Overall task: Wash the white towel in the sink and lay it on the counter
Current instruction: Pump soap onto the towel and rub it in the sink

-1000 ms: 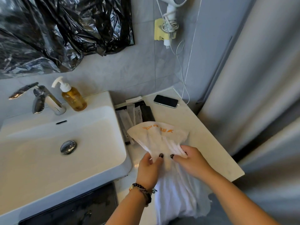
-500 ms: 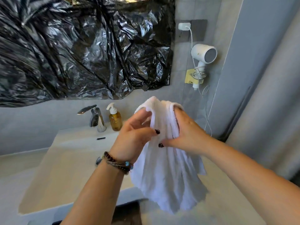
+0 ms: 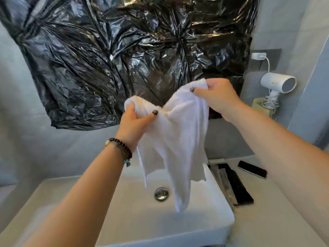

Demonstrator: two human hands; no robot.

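White towel (image 3: 179, 132) (hanging limp) held above sink (image 3: 213, 227) by 2 hands.

Soft daylight, slight blur, wide-angle edge distortion.

Across the bottom of the frame we see a pale counter (image 3: 270, 220) with a white rectangular sink (image 3: 124, 220) set on it, a metal drain plug (image 3: 161, 193) at its centre. At lower right, just beside the sink, lies a black tray (image 3: 238, 189) and, near it, a dark phone (image 3: 252, 169) flat on the counter.
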